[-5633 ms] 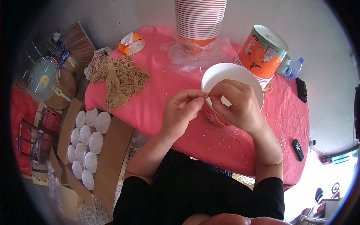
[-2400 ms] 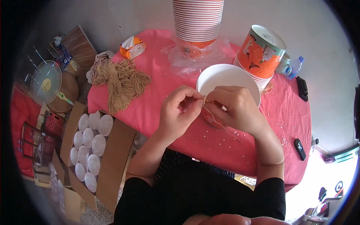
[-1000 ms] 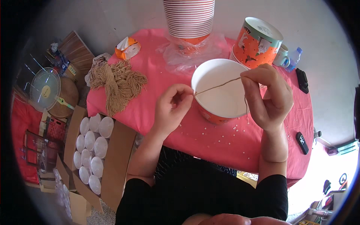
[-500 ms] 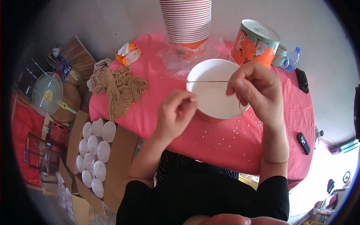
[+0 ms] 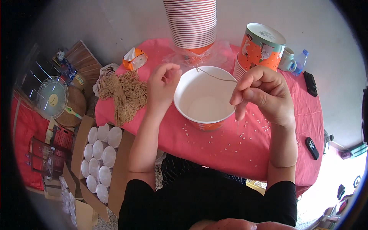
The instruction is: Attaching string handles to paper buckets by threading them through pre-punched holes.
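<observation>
One cord (image 5: 220,79), apparently being positioned, is pinched centre-frame by the right hand (image 5: 270,96); the left hand (image 5: 163,88) is empty; tension seems needed next.

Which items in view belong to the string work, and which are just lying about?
In use, or likely part of it:
tan string, pinched in the right hand
open white-lined bucket, under the string
tan yarn bundle, similar in colour

Apparently just lying about:
black remote
mug
plastic bottle
orange-and-white packet
fan
</observation>
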A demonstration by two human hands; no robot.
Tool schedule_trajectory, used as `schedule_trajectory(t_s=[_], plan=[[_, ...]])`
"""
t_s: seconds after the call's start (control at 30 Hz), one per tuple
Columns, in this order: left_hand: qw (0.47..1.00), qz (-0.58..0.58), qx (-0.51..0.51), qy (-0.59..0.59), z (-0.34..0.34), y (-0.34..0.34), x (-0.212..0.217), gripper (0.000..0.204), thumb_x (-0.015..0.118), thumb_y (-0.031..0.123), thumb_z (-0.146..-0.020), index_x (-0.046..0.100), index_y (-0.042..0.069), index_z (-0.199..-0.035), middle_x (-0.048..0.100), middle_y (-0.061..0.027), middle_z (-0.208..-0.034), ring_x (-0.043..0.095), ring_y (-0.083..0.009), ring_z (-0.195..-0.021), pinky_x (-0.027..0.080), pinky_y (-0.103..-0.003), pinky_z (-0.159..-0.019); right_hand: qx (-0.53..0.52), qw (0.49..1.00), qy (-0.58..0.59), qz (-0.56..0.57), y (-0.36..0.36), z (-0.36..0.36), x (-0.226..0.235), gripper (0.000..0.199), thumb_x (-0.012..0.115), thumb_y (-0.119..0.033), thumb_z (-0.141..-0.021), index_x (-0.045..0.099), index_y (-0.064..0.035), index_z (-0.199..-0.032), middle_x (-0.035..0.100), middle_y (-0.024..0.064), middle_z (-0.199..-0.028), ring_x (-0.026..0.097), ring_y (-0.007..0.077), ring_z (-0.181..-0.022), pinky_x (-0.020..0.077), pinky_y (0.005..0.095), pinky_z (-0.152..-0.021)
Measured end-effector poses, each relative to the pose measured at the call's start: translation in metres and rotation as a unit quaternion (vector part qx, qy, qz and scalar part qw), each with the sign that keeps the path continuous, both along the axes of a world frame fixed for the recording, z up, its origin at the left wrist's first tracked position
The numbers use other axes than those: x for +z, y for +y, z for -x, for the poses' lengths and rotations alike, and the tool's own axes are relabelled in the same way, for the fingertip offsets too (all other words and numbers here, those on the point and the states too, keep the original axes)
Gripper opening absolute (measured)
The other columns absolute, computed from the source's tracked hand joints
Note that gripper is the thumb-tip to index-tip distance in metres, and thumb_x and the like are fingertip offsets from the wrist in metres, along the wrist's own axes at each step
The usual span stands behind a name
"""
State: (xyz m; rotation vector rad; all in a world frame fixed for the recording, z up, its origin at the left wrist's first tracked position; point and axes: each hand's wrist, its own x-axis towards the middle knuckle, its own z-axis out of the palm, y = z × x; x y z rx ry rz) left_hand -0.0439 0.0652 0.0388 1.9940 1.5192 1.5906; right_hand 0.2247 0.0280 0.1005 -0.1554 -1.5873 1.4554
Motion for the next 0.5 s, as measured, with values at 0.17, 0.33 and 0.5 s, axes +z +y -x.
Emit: schedule_trajectory(t_s=[0.17,0.33,0.5], plan=[[0.923,0.094,-0.319,-0.193,-0.043,-0.071,0.011,0.028,0.060,0.010,-0.095,0.060,-0.002,-0.121,0.064,-0.0048,-0.110,0.058,-0.0080,-0.085,0.048,-0.023,-0.074,-0.026,1.000,0.005,-0.012,0.001,0.004,-0.003,0.009,0.055,0.003,-0.092,0.057,0.0046,-0.101,0.067,0.0199,-0.086,0.069,0.0272,-0.065,0.0591,0.0337,-0.059],[0.787,0.186,-0.501,-0.309,-0.072,-0.099,0.008,0.049,0.058,0.006,-0.097,0.039,-0.003,-0.141,0.051,-0.0107,-0.128,0.058,-0.0112,-0.090,0.051,-0.026,-0.075,0.043,0.998,0.044,-0.011,0.002,0.004,-0.004,0.013,0.053,0.005,-0.094,0.057,0.0060,-0.107,0.068,0.0177,-0.093,0.071,0.0239,-0.077,0.0596,0.0302,-0.071],[0.790,0.171,-0.498,-0.313,-0.071,-0.092,-0.005,0.032,0.057,0.007,-0.098,0.049,-0.001,-0.128,0.057,-0.0099,-0.118,0.059,-0.0099,-0.080,0.049,-0.024,-0.066,0.041,0.999,0.026,0.004,0.000,0.006,-0.007,0.013,0.051,0.006,-0.094,0.057,0.0049,-0.106,0.068,0.0174,-0.092,0.071,0.0237,-0.077,0.0597,0.0303,-0.068]])
